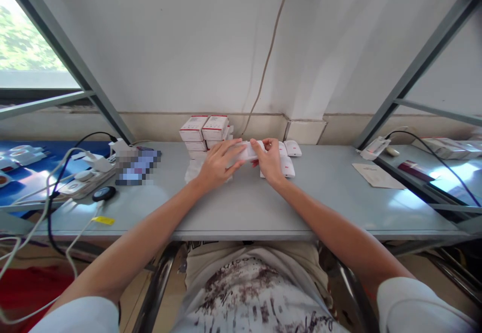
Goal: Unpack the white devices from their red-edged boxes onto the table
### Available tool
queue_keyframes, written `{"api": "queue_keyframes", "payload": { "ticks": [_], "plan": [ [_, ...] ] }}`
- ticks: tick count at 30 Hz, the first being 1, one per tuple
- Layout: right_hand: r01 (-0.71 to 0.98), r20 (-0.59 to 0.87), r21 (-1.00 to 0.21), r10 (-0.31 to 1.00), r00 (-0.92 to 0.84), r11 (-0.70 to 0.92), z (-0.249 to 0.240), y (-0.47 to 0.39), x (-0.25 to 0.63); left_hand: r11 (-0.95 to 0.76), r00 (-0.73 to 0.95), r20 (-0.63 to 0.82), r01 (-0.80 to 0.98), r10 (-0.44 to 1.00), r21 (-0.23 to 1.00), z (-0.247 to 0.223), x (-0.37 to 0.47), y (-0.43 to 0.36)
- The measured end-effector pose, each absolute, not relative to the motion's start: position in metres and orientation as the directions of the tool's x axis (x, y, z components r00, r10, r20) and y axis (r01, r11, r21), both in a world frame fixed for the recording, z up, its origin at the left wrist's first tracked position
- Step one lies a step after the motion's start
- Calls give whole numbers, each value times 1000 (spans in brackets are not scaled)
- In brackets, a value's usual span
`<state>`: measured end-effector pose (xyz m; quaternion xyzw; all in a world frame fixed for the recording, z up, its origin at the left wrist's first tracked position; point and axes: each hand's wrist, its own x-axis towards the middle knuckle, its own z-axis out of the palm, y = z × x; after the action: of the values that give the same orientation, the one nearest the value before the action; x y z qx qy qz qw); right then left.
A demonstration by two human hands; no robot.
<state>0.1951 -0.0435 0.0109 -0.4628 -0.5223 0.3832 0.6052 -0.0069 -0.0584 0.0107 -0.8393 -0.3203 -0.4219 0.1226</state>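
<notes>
Above the middle of the desk, my right hand [269, 160] is closed on a small white device [247, 151], thumb on top and fingers curled behind it. My left hand [217, 165] has its fingers stretched out and apart, with the fingertips at the device's left end. Beneath the left hand lies some clear plastic wrapping [191, 171], partly covered by it. Several similar white devices [292, 148] with a small red mark rest on the desk by the right hand, some of them partly hidden behind it.
Behind my left hand stand stacked small white-and-red boxes [193, 129]. On the left are a phone [138, 167], a black round object [104, 193] and a power strip [85, 180] with cables. A paper sheet [377, 176] and a white plugged item [375, 148] lie right, beside a metal frame.
</notes>
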Motion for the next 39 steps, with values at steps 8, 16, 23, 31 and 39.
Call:
{"api": "queue_keyframes", "payload": {
  "ticks": [8, 16, 23, 31, 39],
  "plan": [
    [-55, 346, -935, 934, 83, 351, 7, -46, 192, -710, 385, 743, 683, 547, 169, 3, -7, -55],
    [189, 642, -749, 766, -31, 635, 7, -44, 201, -494, 145, 473, 218, 869, 842, 9, 5, -54],
    [386, 726, -538, 644, -240, 750, 6, -48, 203, 121, 338, -27, -262, 941, 957, 18, 10, -56],
    [389, 704, -565, 671, -234, 728, 6, -48, 199, 285, 530, -141, -200, 836, 937, 20, 2, -57],
    [356, 688, -677, 725, -3, 644, 11, -43, 207, 385, 667, -150, -221, 730, 896, 27, 0, -63]
  ]
}}
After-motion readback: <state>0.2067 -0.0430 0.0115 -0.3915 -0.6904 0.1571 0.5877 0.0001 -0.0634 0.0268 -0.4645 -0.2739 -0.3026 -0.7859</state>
